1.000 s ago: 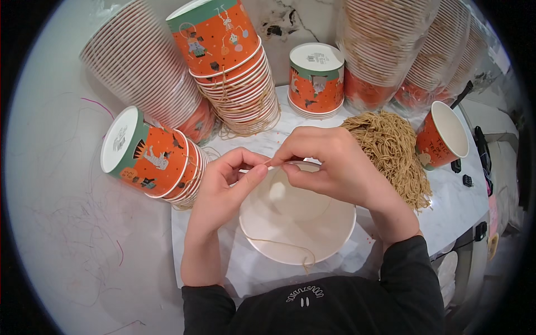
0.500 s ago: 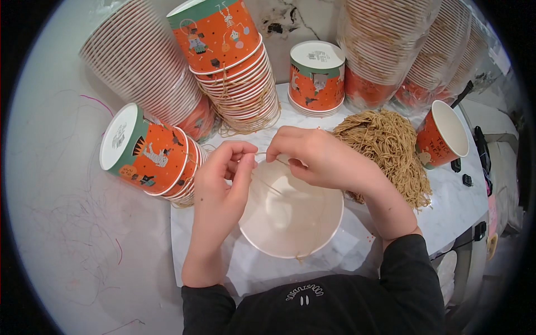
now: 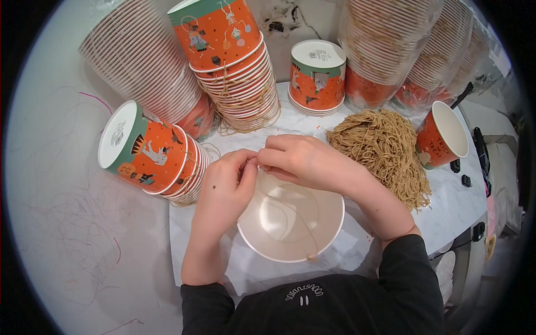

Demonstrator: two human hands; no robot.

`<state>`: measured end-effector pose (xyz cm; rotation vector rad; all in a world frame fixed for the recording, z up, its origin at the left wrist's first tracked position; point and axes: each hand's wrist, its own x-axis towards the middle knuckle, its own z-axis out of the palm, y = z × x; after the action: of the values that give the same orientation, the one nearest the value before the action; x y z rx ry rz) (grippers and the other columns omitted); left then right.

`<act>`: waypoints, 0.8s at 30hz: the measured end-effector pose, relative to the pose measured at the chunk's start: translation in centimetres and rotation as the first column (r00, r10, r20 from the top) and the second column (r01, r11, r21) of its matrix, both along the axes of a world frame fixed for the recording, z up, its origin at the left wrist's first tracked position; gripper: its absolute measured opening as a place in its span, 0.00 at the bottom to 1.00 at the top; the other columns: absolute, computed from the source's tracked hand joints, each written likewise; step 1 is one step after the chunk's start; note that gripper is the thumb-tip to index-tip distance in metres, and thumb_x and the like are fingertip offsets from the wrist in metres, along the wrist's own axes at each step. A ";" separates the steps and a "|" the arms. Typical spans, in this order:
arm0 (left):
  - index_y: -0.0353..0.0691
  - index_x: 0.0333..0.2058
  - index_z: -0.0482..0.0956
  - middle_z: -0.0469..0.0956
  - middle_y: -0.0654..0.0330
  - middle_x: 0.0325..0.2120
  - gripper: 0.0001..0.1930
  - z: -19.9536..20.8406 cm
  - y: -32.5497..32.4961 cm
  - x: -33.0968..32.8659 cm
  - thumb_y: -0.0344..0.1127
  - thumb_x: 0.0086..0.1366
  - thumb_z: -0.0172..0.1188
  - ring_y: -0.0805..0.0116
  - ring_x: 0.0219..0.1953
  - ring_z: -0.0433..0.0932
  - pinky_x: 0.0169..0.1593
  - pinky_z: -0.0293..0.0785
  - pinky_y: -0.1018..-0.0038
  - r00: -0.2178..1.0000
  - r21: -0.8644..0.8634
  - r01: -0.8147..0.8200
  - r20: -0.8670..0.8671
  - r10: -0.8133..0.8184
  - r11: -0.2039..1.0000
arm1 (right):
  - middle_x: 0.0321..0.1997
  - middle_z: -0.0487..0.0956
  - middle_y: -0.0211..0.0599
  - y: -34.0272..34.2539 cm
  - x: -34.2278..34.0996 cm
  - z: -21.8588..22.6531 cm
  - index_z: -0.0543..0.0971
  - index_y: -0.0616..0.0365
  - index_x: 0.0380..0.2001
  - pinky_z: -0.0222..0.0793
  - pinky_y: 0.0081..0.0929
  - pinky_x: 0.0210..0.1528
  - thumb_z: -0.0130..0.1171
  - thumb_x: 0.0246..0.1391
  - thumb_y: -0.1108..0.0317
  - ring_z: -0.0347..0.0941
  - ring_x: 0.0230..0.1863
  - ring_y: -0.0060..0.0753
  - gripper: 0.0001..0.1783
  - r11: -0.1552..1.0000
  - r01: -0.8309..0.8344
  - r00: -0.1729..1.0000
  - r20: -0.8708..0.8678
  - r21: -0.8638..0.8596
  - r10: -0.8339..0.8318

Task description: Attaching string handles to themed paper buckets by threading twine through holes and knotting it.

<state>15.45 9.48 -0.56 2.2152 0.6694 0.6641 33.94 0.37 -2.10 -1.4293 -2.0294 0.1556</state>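
Note:
Just beyond me on the table stands a paper bucket with a white inside, its mouth turned up toward me. A thin tan string shows at its near rim and trails up through the inside toward my fingers. My left hand is closed in a pinch over the far left rim. Fingertip to fingertip with it, my right hand is closed too, its fingers bent. The string's upper part is hidden between the two hands. Right of my right hand lies a big heap of tan string.
Orange buckets nested upside down lean at the left. A taller stack, draped with strings, rises behind. A short stack stands at the back centre, bagged stacks at the back right. An orange cup sits at the right.
My hands have drawn together, their fingertips now meeting. The string hangs more loosely in the bucket, and its spot on the near rim has shifted slightly right.

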 end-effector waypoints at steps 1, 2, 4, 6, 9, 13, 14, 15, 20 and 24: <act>0.28 0.40 0.80 0.76 0.62 0.20 0.08 0.1 0.2 -0.1 0.28 0.70 0.57 0.81 0.21 0.69 0.26 0.64 0.78 0.999 -0.013 0.004 -0.037 -0.004 1.000 | 0.38 0.77 0.41 0.0 0.0 -0.1 0.77 0.56 0.41 0.75 0.43 0.39 0.62 0.56 0.69 0.78 0.41 0.50 0.10 1.000 -0.003 1.000 -0.013 0.009 0.003; 0.27 0.38 0.80 0.76 0.62 0.19 0.08 0.1 0.3 -0.2 0.29 0.70 0.58 0.81 0.21 0.69 0.26 0.64 0.78 0.997 -0.026 0.007 -0.075 -0.009 1.000 | 0.37 0.78 0.41 0.0 0.1 -0.1 0.77 0.55 0.42 0.76 0.43 0.39 0.61 0.57 0.68 0.79 0.42 0.50 0.10 1.000 -0.005 1.000 -0.026 0.019 0.006; 0.28 0.38 0.80 0.76 0.63 0.20 0.08 0.7 0.2 -0.2 0.29 0.69 0.58 0.82 0.21 0.69 0.26 0.64 0.79 0.995 -0.044 -0.005 -0.103 0.001 0.999 | 0.36 0.79 0.40 0.1 0.2 -0.5 0.77 0.54 0.40 0.76 0.43 0.38 0.61 0.56 0.67 0.79 0.40 0.50 0.09 1.000 -0.011 0.999 -0.036 0.019 0.012; 0.28 0.37 0.80 0.76 0.63 0.20 0.08 0.9 0.2 -0.2 0.29 0.69 0.58 0.82 0.22 0.69 0.26 0.64 0.80 0.991 -0.062 -0.018 -0.131 0.010 0.998 | 0.35 0.79 0.39 0.1 0.3 -0.6 0.78 0.54 0.39 0.77 0.43 0.38 0.62 0.56 0.67 0.80 0.38 0.49 0.08 1.000 -0.018 0.999 -0.047 0.020 0.019; 0.29 0.36 0.81 0.79 0.55 0.20 0.08 1.0 0.5 -0.5 0.30 0.66 0.60 0.73 0.21 0.76 0.27 0.71 0.73 0.990 -0.105 -0.029 -0.141 0.014 0.994 | 0.32 0.80 0.36 0.0 0.4 -0.5 0.79 0.54 0.36 0.77 0.43 0.37 0.62 0.55 0.67 0.80 0.34 0.49 0.06 0.999 -0.036 0.998 -0.046 0.031 0.037; 0.30 0.36 0.82 0.80 0.58 0.21 0.09 0.7 1.2 -1.1 0.32 0.64 0.65 0.73 0.22 0.76 0.28 0.72 0.73 0.991 -0.127 -0.011 -0.137 -0.007 0.992 | 0.32 0.82 0.37 0.1 0.8 -0.3 0.84 0.58 0.35 0.76 0.37 0.37 0.66 0.52 0.70 0.81 0.34 0.45 0.06 1.000 -0.021 0.978 -0.208 -0.005 0.020; 0.30 0.37 0.83 0.80 0.58 0.22 0.10 0.7 1.3 -1.2 0.33 0.63 0.67 0.73 0.22 0.76 0.28 0.72 0.73 0.987 -0.135 0.006 -0.161 -0.028 0.991 | 0.32 0.83 0.38 0.0 1.1 -0.1 0.85 0.60 0.36 0.76 0.34 0.37 0.68 0.51 0.73 0.81 0.34 0.42 0.08 0.997 -0.049 0.972 -0.234 -0.053 0.036; 0.30 0.37 0.83 0.80 0.58 0.22 0.10 0.7 1.3 -1.3 0.33 0.63 0.67 0.73 0.22 0.76 0.28 0.72 0.73 0.987 -0.135 0.007 -0.160 -0.029 0.991 | 0.32 0.83 0.38 0.0 1.2 0.0 0.85 0.60 0.36 0.76 0.34 0.37 0.68 0.51 0.73 0.81 0.34 0.42 0.08 0.997 -0.048 0.972 -0.233 -0.052 0.035; 0.33 0.39 0.85 0.76 0.58 0.25 0.13 0.7 1.3 -1.0 0.34 0.58 0.71 0.71 0.24 0.75 0.30 0.72 0.73 0.975 -0.060 0.105 -0.189 -0.114 0.993 | 0.32 0.82 0.39 0.0 1.7 0.3 0.87 0.59 0.37 0.76 0.32 0.37 0.70 0.49 0.73 0.80 0.32 0.41 0.09 0.999 0.022 0.974 -0.226 -0.031 -0.028; 0.35 0.38 0.85 0.74 0.60 0.23 0.12 0.2 0.4 0.3 0.35 0.57 0.71 0.70 0.23 0.74 0.30 0.72 0.73 0.989 -0.017 0.097 -0.114 -0.098 0.995 | 0.32 0.82 0.39 -0.2 1.3 0.8 0.87 0.59 0.37 0.75 0.31 0.37 0.69 0.50 0.74 0.80 0.32 0.39 0.09 1.000 -0.020 0.939 -0.343 0.013 0.024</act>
<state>15.71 9.92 -0.41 2.2725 0.6158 0.4858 35.20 0.22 -1.26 -1.2723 -1.7557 0.3785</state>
